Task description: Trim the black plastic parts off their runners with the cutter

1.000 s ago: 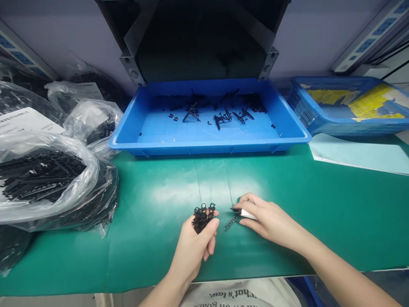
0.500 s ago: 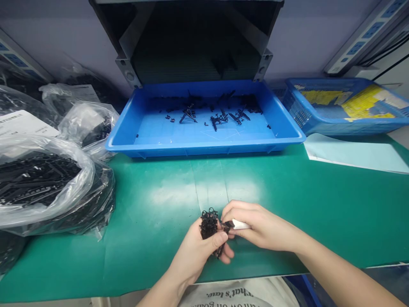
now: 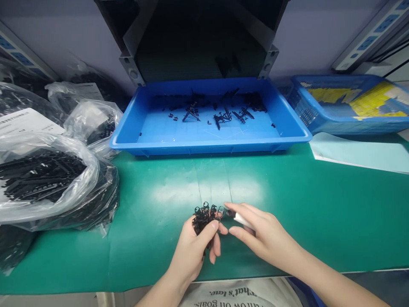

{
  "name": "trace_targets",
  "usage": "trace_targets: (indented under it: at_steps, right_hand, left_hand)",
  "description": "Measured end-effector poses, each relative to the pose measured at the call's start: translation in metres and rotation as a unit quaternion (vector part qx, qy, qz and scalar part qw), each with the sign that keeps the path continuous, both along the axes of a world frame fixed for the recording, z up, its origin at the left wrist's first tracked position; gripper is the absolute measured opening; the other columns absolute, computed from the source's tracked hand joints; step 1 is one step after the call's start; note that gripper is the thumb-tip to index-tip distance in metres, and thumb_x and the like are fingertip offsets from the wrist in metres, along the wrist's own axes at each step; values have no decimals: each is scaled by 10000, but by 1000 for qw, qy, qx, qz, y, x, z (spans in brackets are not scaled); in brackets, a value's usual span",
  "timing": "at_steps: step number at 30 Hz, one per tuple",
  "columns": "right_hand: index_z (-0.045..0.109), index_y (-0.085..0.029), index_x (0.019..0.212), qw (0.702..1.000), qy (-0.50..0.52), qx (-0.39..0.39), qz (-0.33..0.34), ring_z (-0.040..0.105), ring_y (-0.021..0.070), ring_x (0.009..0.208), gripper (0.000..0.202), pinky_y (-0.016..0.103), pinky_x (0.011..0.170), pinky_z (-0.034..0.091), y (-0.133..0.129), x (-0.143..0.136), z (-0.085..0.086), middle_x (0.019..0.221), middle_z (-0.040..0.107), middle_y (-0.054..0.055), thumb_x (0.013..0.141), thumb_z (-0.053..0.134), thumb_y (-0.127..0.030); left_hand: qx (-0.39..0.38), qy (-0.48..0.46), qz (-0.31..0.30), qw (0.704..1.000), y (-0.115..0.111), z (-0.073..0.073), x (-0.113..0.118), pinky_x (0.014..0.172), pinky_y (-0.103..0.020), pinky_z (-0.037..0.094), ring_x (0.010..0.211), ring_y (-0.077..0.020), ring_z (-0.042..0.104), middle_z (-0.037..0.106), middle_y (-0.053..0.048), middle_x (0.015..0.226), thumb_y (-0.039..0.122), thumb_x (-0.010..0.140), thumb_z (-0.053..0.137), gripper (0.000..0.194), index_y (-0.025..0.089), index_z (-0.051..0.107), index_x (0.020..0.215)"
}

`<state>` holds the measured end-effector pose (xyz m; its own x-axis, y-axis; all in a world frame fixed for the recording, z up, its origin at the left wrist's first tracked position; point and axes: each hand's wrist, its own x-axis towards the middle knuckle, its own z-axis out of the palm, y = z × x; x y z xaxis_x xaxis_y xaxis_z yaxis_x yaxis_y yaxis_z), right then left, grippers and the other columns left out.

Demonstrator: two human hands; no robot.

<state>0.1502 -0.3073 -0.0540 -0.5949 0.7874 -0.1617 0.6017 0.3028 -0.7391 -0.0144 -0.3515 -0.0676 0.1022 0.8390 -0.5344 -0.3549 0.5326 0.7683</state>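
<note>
- Risk first, imo: that bundle of black ring-ended plastic parts (image 3: 202, 221) is loosely fanned, so a weak thumb pinch could let outer pieces slide out. A nudge from the nearby tool might snag a ring too.
- Rings point away from the body, toward the tray; long axis runs from the palm up and outward, though fingers hide most of it.
- Left hand (image 3: 191, 249) is curled closed around the bundle, thumb across it.
- Right hand (image 3: 271, 232), just right of that grip, has thumb and index apart, with a white-handled tool (image 3: 243, 220) tucked inside; its dark tip is blurry.
- Green mat (image 3: 153, 256) lies under the grip, blue tray (image 3: 211, 149) beyond it, open plastic bag (image 3: 91, 179) off left.
</note>
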Motion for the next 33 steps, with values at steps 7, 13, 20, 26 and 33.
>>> trace_targets:
  at_steps: [7, 13, 20, 26, 33]
  right_hand:
    - [592, -186, 797, 985, 127, -95, -67, 556, 127, 670, 79, 221, 605, 427, 9, -11, 5, 732, 618, -6, 770, 526, -219]
    - [576, -176, 750, 983, 62, -163, -62, 522, 115, 610, 105, 215, 553, 383, 16, -15, 9, 654, 595, -24, 792, 525, -258]
    - [482, -198, 1178, 999, 44, -14, -4, 571, 164, 854, 343, 288, 705, 437, 3, -6, 0, 997, 603, 50, 919, 288, -312]
    - [455, -205, 1202, 995, -20, 82, 53, 573, 163, 753, 329, 278, 575, 423, -8, -5, -2, 891, 628, 19, 924, 283, -238]
    - [399, -215, 1253, 989, -38, 130, 61, 572, 166, 727, 347, 281, 534, 418, -14, -6, -3, 887, 633, -2, 923, 292, -230]
  left_hand:
    - [-45, -131, -30, 990, -4, -8, 1, 300, -140, 308, 312, -60, 414, 526, -29, 436, 385, 747, 585, 322, 77, 608, 654]
    - [17, -119, -39, 992, -4, -11, 0, 296, -149, 342, 345, -76, 442, 550, -15, 481, 487, 639, 689, 426, 96, 566, 756]
    - [-12, -23, 19, 999, 2, 4, -2, 323, -116, 245, 284, -19, 319, 444, 49, 341, 357, 723, 645, 286, 95, 531, 702]
    - [1, -28, 17, 999, 3, 5, -3, 323, -133, 247, 282, -33, 342, 470, 38, 359, 359, 708, 649, 289, 93, 536, 718]
    - [2, -21, 19, 1000, 1, 7, 0, 321, -126, 239, 281, -28, 339, 472, 36, 350, 342, 710, 641, 271, 94, 531, 709]
